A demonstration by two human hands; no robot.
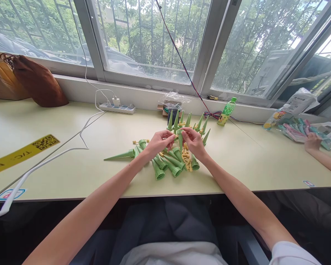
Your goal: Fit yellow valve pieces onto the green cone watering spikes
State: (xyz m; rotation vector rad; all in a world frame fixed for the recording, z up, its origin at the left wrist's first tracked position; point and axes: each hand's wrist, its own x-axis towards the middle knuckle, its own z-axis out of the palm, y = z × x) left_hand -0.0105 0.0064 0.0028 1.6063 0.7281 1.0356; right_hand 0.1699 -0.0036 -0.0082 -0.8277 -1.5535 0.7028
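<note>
- The right hand (193, 140) has its fingers closed around a green cone (180, 142), wide end up and tip down.
- The left hand (161, 142) has its fingers pinched together beside that cone's wide end, on a small yellow piece (176, 136), mostly hidden.
- Just beyond the fingers, upright cones (176, 121) stand point up on the table (237, 158).
- Nearer the person than the fingers, loose cones (158, 172) lie heaped beside scattered yellow fittings (186, 156).
- Right of the fingers and farther back stands a green-capped bottle (226, 112).
- Well to their right, another person's hand (313, 142) is at plastic-wrapped items (295, 130).
</note>
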